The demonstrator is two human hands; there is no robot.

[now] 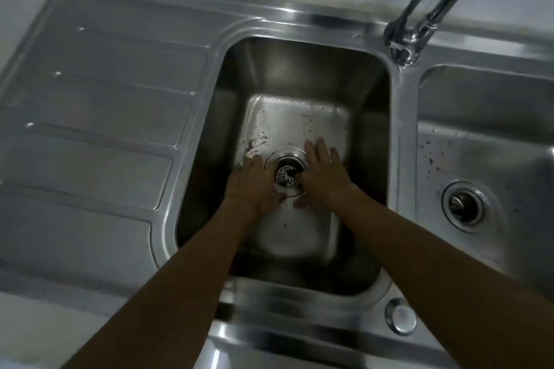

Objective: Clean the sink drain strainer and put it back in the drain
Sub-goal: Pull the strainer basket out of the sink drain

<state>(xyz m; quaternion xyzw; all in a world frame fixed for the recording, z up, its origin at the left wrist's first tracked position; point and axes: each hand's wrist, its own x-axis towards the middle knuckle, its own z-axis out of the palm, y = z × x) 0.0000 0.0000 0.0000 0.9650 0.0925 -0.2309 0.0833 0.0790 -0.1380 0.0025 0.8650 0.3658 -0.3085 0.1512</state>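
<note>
Drain strainer point(285, 175) sits in the drain opening at the floor of the main basin point(299, 75), perforated face turned up toward the viewer; it is round, so no long axis to record. A bright metal drain ring point(289, 155) surrounds it. Left hand point(254, 183) lies palm down on the basin floor just left of the ring, fingers spread loosely, thumb reaching toward the ring's near edge; it grips nothing. Right hand point(322, 172) is flat on the right side of the ring, fingers extended and pointing away from the person, thumb side at the rim of the strainer; whether it pinches the strainer cannot be told. Dark specks and a reddish smear mark the basin floor left of the drain. Outward: ribbed drainboard point(99, 105) on the left, faucet point(419, 30) behind, second basin point(485, 105) on the right with its own drain point(464, 207), and a round plug cap point(401, 316) on the near rim.
</note>
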